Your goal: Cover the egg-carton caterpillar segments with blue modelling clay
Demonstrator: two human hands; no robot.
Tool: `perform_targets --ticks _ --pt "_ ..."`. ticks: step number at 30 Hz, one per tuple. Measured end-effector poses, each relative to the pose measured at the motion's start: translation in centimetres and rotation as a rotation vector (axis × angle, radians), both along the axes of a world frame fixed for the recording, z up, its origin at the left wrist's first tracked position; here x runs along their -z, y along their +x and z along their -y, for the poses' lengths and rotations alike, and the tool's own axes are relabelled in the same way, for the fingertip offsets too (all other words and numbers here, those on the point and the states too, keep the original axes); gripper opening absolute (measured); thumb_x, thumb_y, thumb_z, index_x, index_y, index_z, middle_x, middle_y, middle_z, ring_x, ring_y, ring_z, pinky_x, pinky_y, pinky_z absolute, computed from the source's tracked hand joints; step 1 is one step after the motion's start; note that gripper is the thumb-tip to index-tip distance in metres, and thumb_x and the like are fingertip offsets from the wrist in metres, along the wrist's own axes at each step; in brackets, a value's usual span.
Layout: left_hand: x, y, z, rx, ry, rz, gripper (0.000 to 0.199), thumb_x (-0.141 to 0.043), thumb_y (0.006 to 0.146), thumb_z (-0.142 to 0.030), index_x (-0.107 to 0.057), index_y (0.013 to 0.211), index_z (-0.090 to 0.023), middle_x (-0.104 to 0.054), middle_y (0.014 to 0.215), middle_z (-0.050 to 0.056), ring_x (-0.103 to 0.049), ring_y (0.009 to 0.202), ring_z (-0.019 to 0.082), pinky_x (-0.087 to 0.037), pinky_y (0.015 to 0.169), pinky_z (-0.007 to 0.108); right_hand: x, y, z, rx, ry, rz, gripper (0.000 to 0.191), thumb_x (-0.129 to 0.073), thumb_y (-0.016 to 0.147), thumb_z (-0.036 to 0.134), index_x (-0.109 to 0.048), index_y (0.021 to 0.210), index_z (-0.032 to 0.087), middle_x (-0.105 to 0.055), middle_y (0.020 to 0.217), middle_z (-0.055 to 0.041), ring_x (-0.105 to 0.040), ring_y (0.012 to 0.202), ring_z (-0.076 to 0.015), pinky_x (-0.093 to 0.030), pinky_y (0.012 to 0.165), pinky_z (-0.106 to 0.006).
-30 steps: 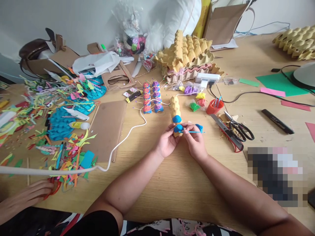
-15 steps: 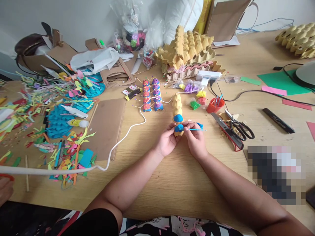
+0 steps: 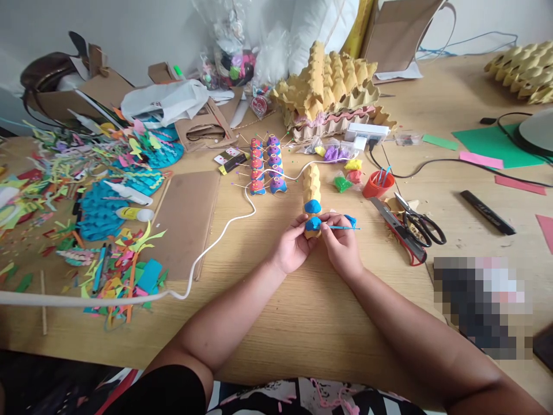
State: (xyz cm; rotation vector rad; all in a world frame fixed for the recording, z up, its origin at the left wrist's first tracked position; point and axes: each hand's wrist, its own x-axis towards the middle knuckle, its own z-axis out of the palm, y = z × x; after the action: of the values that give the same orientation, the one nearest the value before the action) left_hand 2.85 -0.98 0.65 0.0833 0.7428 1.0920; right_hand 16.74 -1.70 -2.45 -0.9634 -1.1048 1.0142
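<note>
A strip of yellow egg carton (image 3: 311,181) points away from me on the table, two of its nearer bumps covered with blue clay (image 3: 313,206). My left hand (image 3: 294,246) grips the strip's near end from the left. Between the fingers of my right hand (image 3: 343,245) is a thin blue modelling tool (image 3: 345,227), its tip against the lower blue bump. A small lump of blue clay (image 3: 351,221) lies just beyond my right fingers. Further off stand two finished-looking caterpillars, one red and blue (image 3: 257,167), one purple and blue (image 3: 275,164), with pins stuck in them.
An orange cup (image 3: 378,184) with blue tools, scissors (image 3: 417,222) and a box cutter (image 3: 401,233) lie to the right. Stacked egg trays (image 3: 332,86) stand behind. A white cable (image 3: 203,253) crosses the table beside a cardboard sheet (image 3: 185,225); paper scraps (image 3: 125,276) spread leftward.
Both hands keep nearly the same place, with the tool still at the lower blue bump. Another person's hand at the left edge has gone from view, along with the orange-rimmed thing by it.
</note>
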Motion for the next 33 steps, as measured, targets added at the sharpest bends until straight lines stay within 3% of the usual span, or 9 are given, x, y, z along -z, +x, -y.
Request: perform_targets --ticks 12,19,28,33 --pt "-0.29 0.0 -0.01 -0.01 -0.027 0.003 0.028 -0.051 0.109 -0.006 -0.072 0.098 -0.02 -0.082 0.095 0.002 -0.078 0.08 0.012 -0.056 0.068 0.024 -0.25 0.11 0.06 -0.013 -0.024 0.05 0.046 -0.082 0.094 0.068 -0.06 0.086 0.028 -0.079 0.11 -0.0081 -0.072 0.108 -0.0264 -0.063 0.096 -0.045" --pt "-0.66 0.05 -0.04 -0.018 -0.052 -0.016 0.023 -0.055 0.107 -0.007 -0.072 0.1 -0.021 -0.082 0.096 0.0 -0.074 0.08 0.012 -0.053 0.071 0.025 -0.76 0.21 0.32 -0.042 -0.042 0.007 0.044 -0.082 0.095 0.066 -0.061 0.085 0.028 -0.081 0.115 -0.0079 -0.073 0.115 -0.0266 -0.061 0.107 -0.047" --pt "-0.53 -0.02 0.05 -0.017 -0.045 -0.025 0.02 -0.061 0.104 -0.007 -0.073 0.099 -0.021 -0.082 0.099 0.001 -0.074 0.082 0.012 -0.054 0.078 0.027 -0.31 0.05 0.11 -0.031 -0.019 0.061 0.046 -0.081 0.095 0.067 -0.059 0.086 0.028 -0.079 0.113 -0.009 -0.072 0.113 -0.0272 -0.061 0.103 -0.048" --pt "-0.69 0.02 0.02 -0.011 -0.036 -0.012 0.022 -0.058 0.106 -0.008 -0.072 0.098 -0.021 -0.081 0.094 0.0 -0.075 0.08 0.012 -0.055 0.073 0.025 -0.16 0.2 0.19 -0.021 -0.001 0.103 0.044 -0.079 0.098 0.064 -0.058 0.086 0.027 -0.077 0.113 -0.0088 -0.071 0.111 -0.0264 -0.06 0.104 -0.048"
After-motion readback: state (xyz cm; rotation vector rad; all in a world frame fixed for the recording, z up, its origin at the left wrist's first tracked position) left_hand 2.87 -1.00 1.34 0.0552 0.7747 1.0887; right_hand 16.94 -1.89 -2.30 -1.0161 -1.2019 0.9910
